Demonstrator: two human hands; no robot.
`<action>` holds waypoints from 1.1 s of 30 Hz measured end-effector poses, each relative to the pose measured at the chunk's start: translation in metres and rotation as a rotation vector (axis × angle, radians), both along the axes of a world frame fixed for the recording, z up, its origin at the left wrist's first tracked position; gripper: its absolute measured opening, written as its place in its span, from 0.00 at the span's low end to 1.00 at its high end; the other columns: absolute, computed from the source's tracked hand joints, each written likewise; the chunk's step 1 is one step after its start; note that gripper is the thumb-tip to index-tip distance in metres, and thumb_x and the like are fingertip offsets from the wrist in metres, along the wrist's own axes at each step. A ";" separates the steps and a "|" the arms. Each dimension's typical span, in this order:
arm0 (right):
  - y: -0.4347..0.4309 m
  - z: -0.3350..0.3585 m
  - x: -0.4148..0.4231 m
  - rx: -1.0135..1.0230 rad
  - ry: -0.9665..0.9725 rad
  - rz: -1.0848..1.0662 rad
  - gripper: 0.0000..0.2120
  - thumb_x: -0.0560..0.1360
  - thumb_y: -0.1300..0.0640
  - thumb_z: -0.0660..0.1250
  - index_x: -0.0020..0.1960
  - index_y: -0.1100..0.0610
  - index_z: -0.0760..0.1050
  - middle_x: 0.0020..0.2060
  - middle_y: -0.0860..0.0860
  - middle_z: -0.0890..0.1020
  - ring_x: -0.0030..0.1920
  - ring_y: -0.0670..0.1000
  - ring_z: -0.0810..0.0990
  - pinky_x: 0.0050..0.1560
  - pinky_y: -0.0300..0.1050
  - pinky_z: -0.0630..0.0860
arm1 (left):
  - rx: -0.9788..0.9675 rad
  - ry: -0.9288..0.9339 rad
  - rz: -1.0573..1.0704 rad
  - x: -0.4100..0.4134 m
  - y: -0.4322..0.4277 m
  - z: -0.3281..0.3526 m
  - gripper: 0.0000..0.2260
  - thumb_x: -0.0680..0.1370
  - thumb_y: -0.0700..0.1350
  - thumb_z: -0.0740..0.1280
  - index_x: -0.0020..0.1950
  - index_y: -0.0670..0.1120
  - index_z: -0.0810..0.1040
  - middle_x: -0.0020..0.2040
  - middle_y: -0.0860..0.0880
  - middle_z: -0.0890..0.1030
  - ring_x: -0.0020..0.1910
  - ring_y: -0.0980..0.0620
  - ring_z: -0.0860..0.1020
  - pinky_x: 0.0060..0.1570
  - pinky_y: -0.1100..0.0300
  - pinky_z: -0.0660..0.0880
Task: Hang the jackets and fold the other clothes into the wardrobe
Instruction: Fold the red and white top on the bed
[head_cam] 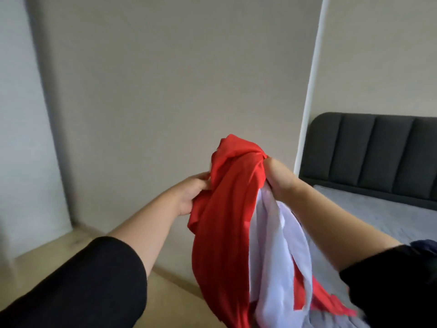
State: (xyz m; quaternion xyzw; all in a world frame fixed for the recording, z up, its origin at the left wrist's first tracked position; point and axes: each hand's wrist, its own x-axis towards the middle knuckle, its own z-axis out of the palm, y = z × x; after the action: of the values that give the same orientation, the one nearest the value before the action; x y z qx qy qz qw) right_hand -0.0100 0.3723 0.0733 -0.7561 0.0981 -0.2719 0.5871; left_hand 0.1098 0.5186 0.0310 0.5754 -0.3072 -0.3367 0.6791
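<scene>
Pinching red cloth (pixel 224 209) with left hand (pixel 191 192). Gripping its top and white cloth (pixel 279 245) with right hand (pixel 279 178), fingers curled tight. Bed (pixel 378 209) at far right.

A dark grey padded headboard (pixel 369 150) with vertical channels stands at the right, above a grey-covered mattress (pixel 378 214). A white vertical strip (pixel 312 74) edges the plain beige wall (pixel 177 79). Pale wooden flooring (pixel 54 247) lies below.
</scene>
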 end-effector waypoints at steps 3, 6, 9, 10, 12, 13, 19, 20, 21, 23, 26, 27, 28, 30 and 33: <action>0.012 0.020 0.029 -0.398 0.055 -0.119 0.13 0.72 0.72 0.57 0.34 0.61 0.76 0.29 0.51 0.75 0.36 0.46 0.72 0.33 0.40 0.68 | 0.026 -0.140 0.167 0.018 0.048 0.025 0.10 0.77 0.32 0.62 0.51 0.45 0.79 0.39 0.47 0.83 0.35 0.51 0.81 0.40 0.59 0.79; 0.016 0.029 0.046 -0.704 0.176 -0.210 0.09 0.67 0.71 0.57 0.37 0.65 0.76 0.31 0.55 0.73 0.39 0.46 0.70 0.33 0.42 0.65 | 0.001 -0.226 0.309 0.025 0.085 0.045 0.07 0.77 0.32 0.64 0.48 0.42 0.79 0.36 0.47 0.83 0.32 0.53 0.81 0.36 0.63 0.79; 0.025 0.025 0.053 -0.649 0.252 -0.142 0.04 0.59 0.68 0.60 0.29 0.61 0.72 0.23 0.53 0.73 0.34 0.47 0.72 0.28 0.40 0.65 | -0.008 -0.323 0.440 0.024 0.103 0.065 0.05 0.76 0.33 0.66 0.46 0.42 0.78 0.36 0.46 0.81 0.33 0.52 0.78 0.40 0.59 0.76; 0.029 0.023 0.052 -0.514 0.246 -0.072 0.04 0.53 0.67 0.59 0.27 0.61 0.70 0.22 0.54 0.72 0.30 0.49 0.71 0.25 0.39 0.64 | -0.012 -0.349 0.468 0.023 0.105 0.071 0.04 0.76 0.33 0.66 0.45 0.42 0.78 0.35 0.46 0.80 0.32 0.52 0.77 0.40 0.60 0.75; 0.026 0.017 0.055 -0.217 0.176 0.054 0.12 0.49 0.67 0.56 0.32 0.65 0.71 0.27 0.56 0.71 0.31 0.52 0.68 0.29 0.40 0.63 | 0.002 -0.390 0.497 0.022 0.108 0.081 0.02 0.77 0.35 0.66 0.46 0.41 0.78 0.38 0.44 0.80 0.35 0.50 0.77 0.43 0.58 0.75; 0.024 0.015 0.055 -0.107 0.137 0.092 0.14 0.51 0.67 0.56 0.36 0.67 0.71 0.30 0.56 0.71 0.33 0.53 0.68 0.32 0.42 0.63 | 0.025 -0.412 0.505 0.021 0.109 0.085 0.02 0.77 0.36 0.66 0.47 0.41 0.78 0.41 0.42 0.80 0.38 0.48 0.77 0.46 0.56 0.74; 0.000 0.010 0.055 -0.307 0.085 -0.127 0.19 0.68 0.75 0.55 0.30 0.59 0.78 0.23 0.51 0.75 0.28 0.49 0.72 0.29 0.37 0.69 | 0.095 -0.567 0.516 0.013 0.097 0.098 0.07 0.76 0.36 0.66 0.39 0.44 0.78 0.41 0.42 0.78 0.40 0.48 0.75 0.45 0.57 0.71; -0.004 0.012 0.054 -0.458 0.105 -0.213 0.17 0.68 0.74 0.56 0.35 0.60 0.80 0.27 0.54 0.78 0.32 0.49 0.73 0.32 0.40 0.69 | 0.090 -0.572 0.521 0.012 0.094 0.100 0.07 0.76 0.36 0.66 0.39 0.44 0.78 0.40 0.43 0.79 0.38 0.49 0.75 0.44 0.57 0.72; -0.007 0.014 0.052 -0.588 0.126 -0.283 0.15 0.67 0.73 0.57 0.37 0.61 0.80 0.30 0.55 0.78 0.35 0.49 0.74 0.34 0.41 0.69 | 0.078 -0.570 0.524 0.011 0.091 0.103 0.07 0.77 0.37 0.66 0.40 0.45 0.79 0.38 0.44 0.79 0.36 0.49 0.76 0.43 0.58 0.73; -0.011 0.019 0.046 -0.682 0.194 -0.292 0.15 0.67 0.73 0.57 0.38 0.59 0.80 0.30 0.54 0.77 0.37 0.50 0.73 0.33 0.40 0.68 | 0.036 -0.553 0.531 0.008 0.087 0.110 0.06 0.77 0.38 0.67 0.41 0.45 0.79 0.36 0.46 0.80 0.31 0.53 0.77 0.38 0.62 0.75; -0.013 0.026 0.024 -0.393 0.449 0.267 0.21 0.66 0.76 0.55 0.51 0.63 0.79 0.42 0.57 0.80 0.45 0.52 0.75 0.46 0.43 0.70 | 0.016 -0.560 0.486 0.004 0.085 0.120 0.07 0.77 0.36 0.67 0.40 0.46 0.79 0.35 0.48 0.80 0.28 0.56 0.77 0.33 0.66 0.75; -0.013 0.029 0.018 -0.278 0.494 0.434 0.26 0.65 0.77 0.55 0.59 0.63 0.76 0.51 0.57 0.80 0.51 0.52 0.76 0.53 0.46 0.69 | 0.023 -0.574 0.460 0.002 0.084 0.124 0.07 0.76 0.36 0.67 0.40 0.46 0.79 0.34 0.49 0.80 0.28 0.56 0.77 0.33 0.67 0.76; -0.010 0.032 0.012 -0.212 0.502 0.541 0.29 0.66 0.76 0.56 0.65 0.60 0.72 0.58 0.55 0.80 0.57 0.52 0.76 0.58 0.47 0.67 | 0.037 -0.592 0.441 0.000 0.082 0.127 0.07 0.76 0.35 0.67 0.40 0.45 0.79 0.33 0.49 0.80 0.28 0.56 0.77 0.33 0.67 0.75; 0.001 0.040 0.007 -0.162 0.405 0.632 0.28 0.71 0.65 0.62 0.70 0.53 0.68 0.64 0.50 0.77 0.64 0.49 0.74 0.63 0.49 0.64 | 0.074 -0.635 0.419 -0.004 0.076 0.131 0.06 0.75 0.35 0.68 0.40 0.45 0.80 0.33 0.49 0.80 0.28 0.56 0.77 0.33 0.67 0.75; 0.031 0.047 0.013 -0.149 0.243 0.617 0.24 0.73 0.51 0.66 0.68 0.54 0.71 0.63 0.53 0.78 0.63 0.51 0.76 0.65 0.50 0.68 | 0.145 -0.721 0.383 -0.010 0.064 0.133 0.07 0.73 0.35 0.69 0.39 0.46 0.80 0.31 0.50 0.79 0.26 0.58 0.76 0.30 0.69 0.74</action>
State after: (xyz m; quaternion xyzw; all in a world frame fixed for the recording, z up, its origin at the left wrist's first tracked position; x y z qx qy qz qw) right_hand 0.0027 0.4036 0.1202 -0.8178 -0.0862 0.0042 0.5690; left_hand 0.0993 0.5824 0.1635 0.7495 -0.3883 -0.0020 0.5361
